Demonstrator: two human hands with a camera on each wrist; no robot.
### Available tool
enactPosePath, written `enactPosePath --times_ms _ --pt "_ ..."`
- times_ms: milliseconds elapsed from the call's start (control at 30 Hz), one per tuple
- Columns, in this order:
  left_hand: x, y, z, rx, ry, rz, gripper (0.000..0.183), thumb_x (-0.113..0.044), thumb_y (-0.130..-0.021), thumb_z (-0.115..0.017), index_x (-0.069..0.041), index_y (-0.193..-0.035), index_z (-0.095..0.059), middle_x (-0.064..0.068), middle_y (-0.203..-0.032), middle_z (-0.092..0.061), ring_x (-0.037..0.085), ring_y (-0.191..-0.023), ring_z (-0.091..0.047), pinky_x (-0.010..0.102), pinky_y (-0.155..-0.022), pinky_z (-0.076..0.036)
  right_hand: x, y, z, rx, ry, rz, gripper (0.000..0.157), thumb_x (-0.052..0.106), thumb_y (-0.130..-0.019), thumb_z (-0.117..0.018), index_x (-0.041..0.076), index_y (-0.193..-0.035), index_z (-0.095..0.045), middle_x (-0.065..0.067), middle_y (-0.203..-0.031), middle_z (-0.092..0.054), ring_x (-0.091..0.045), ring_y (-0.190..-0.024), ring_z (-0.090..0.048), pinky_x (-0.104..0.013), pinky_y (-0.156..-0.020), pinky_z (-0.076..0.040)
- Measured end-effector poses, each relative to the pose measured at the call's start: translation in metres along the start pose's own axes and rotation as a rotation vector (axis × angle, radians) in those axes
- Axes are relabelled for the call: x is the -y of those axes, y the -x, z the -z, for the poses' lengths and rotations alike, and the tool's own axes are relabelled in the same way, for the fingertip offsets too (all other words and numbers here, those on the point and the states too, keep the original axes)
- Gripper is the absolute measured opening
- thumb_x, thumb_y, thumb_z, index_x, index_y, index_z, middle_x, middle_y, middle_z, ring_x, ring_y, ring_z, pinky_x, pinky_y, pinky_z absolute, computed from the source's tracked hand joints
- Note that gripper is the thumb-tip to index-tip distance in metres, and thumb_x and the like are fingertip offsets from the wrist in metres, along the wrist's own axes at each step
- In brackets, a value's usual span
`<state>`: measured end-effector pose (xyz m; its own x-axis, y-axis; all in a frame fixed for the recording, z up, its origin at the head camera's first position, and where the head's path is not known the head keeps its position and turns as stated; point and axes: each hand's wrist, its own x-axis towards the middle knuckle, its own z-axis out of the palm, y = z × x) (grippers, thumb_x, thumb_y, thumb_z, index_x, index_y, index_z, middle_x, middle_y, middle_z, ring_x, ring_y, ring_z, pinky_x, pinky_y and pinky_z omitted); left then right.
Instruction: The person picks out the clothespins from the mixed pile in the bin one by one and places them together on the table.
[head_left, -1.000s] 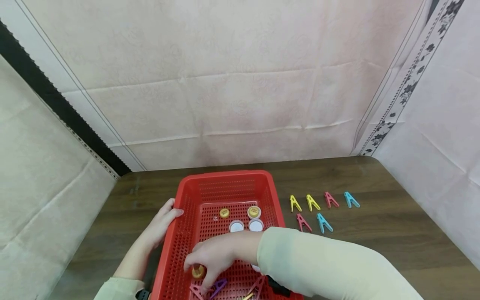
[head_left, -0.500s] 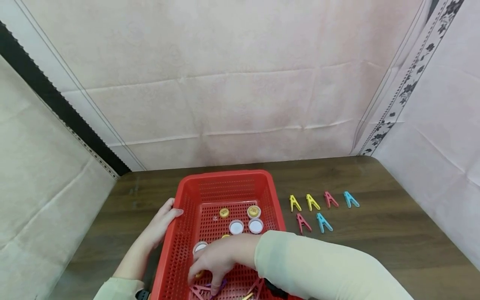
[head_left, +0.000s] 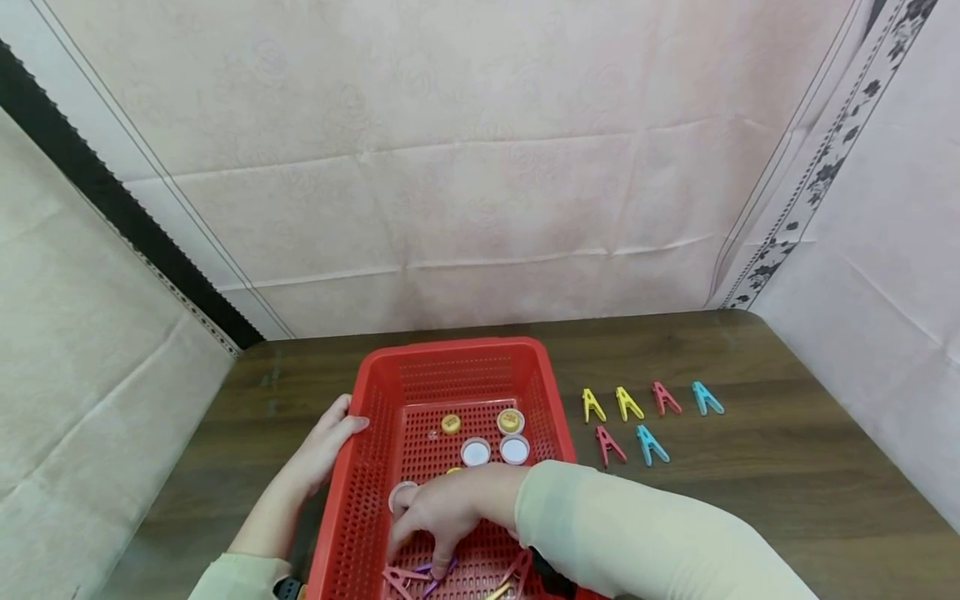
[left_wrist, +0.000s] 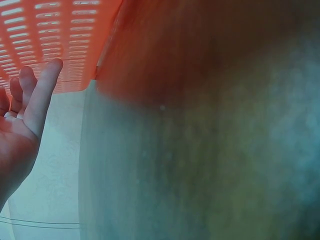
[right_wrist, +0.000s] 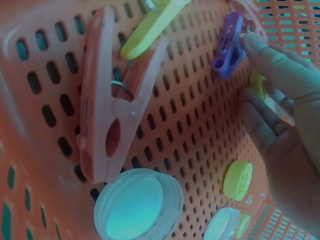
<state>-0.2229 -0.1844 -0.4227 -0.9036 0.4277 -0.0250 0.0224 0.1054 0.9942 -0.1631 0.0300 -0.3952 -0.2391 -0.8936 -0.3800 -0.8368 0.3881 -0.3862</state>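
My left hand point(head_left: 321, 446) holds the left rim of a red perforated plastic basket point(head_left: 435, 352); in the left wrist view its fingers point(left_wrist: 45, 92) lie along the outer wall. Inside the basket, my right hand point(head_left: 442, 510) is low over a purple clothespin point(right_wrist: 230, 47) and a pink clothespin point(head_left: 401, 575). The right thumb touches the purple one, while the other fingers are spread apart from the thumb and partly hidden. Another pink clothespin point(right_wrist: 102, 100) and a yellow clothespin point(right_wrist: 155, 27) lie close by on the basket floor.
Clear-rimmed white caps point(head_left: 476, 452) and yellow caps point(head_left: 451, 423) lie in the basket. Right of it on the wooden table point(head_left: 720, 483), yellow, pink and blue clothespins point(head_left: 653, 445) form two rows. Pale cloth point(head_left: 480, 167) hangs behind the table.
My right hand has shifted slightly right, and the pink clothespin beneath it has turned a little. A white cap by its fingers has come into view. The left hand stays on the rim.
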Motion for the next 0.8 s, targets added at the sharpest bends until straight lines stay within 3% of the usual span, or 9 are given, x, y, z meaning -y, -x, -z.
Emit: enactPosePath --times_ms 500,800 --pt "-0.001 0.0007 -0.0002 0.005 -0.002 -0.003 0.028 -0.011 -0.096 -0.041 0.005 -0.117 -0.033 0.028 -0.102 -0.052 0.03 -0.08 -0.066 0.046 -0.064 -0.058 -0.0004 -0.0041 -0.0019 0.011 0.065 0.014 0.057 0.035 -0.076 -0.075 0.035 -0.129 -0.054 0.012 -0.111 -0.04 0.002 -0.095 -0.032 -0.005 -0.073 -0.032" --pt "-0.0007 0.0002 -0.0007 -0.001 -0.001 0.001 0.026 -0.011 -0.096 -0.041 0.004 -0.116 -0.034 0.027 -0.101 -0.053 0.03 -0.08 -0.066 0.047 -0.064 -0.057 0.0032 -0.007 -0.0047 0.007 0.053 -0.041 0.056 0.036 -0.077 -0.075 0.037 -0.129 -0.053 0.013 -0.105 -0.039 0.002 -0.082 -0.04 -0.008 -0.061 -0.036"
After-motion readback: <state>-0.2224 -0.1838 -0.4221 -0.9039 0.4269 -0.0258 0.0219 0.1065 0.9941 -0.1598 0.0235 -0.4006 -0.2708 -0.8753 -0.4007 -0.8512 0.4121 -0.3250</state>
